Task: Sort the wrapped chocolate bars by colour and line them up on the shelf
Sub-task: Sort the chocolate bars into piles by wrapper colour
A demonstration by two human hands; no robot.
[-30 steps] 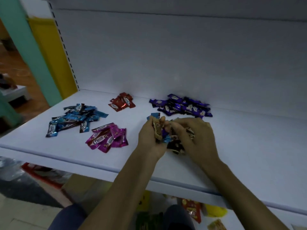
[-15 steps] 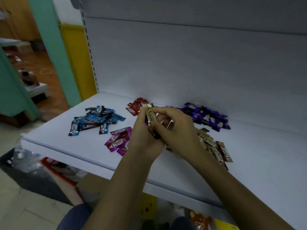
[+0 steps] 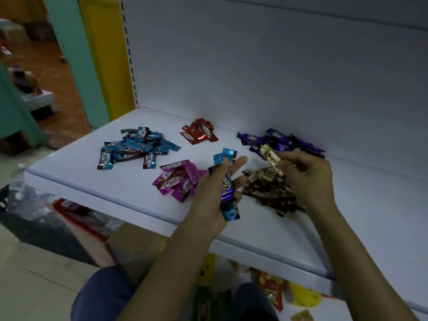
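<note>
Holding, left hand (image 3: 208,198): fingers (image 3: 238,162) grip blue and purple bars (image 3: 226,185).
Right hand (image 3: 310,179): fingers pinch gold bar (image 3: 269,156), now parted from left.

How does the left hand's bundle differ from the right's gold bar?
The left hand grips a bundle of blue and purple bars; the right hand pinches one gold bar. The bundle hangs beside the pink pile; the gold bar beside the gold pile. Both are off the shelf.

Brand "Choco" is legible on the blue bars (image 3: 136,148), pink bars (image 3: 176,179) and gold bar (image 3: 272,158). The purple bar (image 3: 225,185) shows "Ch" only. Print on the red bars (image 3: 199,134) is illegible.
</note>
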